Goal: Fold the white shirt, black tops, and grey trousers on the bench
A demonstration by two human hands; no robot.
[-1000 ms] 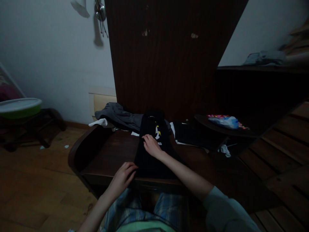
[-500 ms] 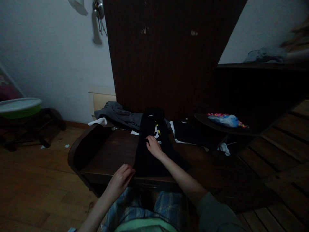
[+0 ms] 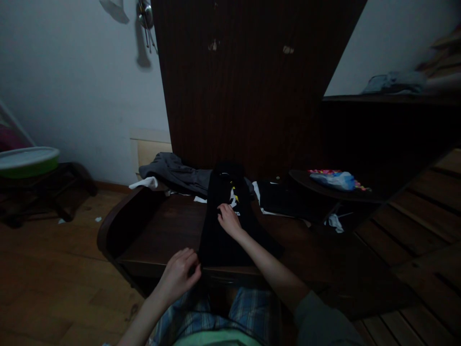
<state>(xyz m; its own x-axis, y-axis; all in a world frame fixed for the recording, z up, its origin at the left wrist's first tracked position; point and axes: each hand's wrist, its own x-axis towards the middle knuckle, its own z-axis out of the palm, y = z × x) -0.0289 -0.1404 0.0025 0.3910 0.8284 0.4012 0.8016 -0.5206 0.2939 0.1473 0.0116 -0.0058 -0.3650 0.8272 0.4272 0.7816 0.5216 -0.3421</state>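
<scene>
A black shirt (image 3: pixel 225 242) with a white and yellow print lies folded lengthwise on a dark wooden bench, its near end at the bench's front edge. My right hand (image 3: pixel 229 221) rests on the shirt just below the print, fingers loosely bent and laid on the cloth. At the shirt's near left corner is my left hand (image 3: pixel 181 271). Its fingers are curved, with a gap between thumb and fingers and no cloth visible in it. Whether its fingertips touch the shirt's edge is hard to tell in the dim light.
Grey clothing (image 3: pixel 176 170) and a white cloth (image 3: pixel 144 183) lie along the bench's back left. Right of the shirt is a dark folded garment pile (image 3: pixel 281 199). A plastic bag (image 3: pixel 334 180) sits on a small shelf. A green basin (image 3: pixel 29 163) stands on a stool at left.
My left thumb has come apart from the fingers at the shirt's corner, where they were pinched together before. My right hand stays almost in place on the shirt.
</scene>
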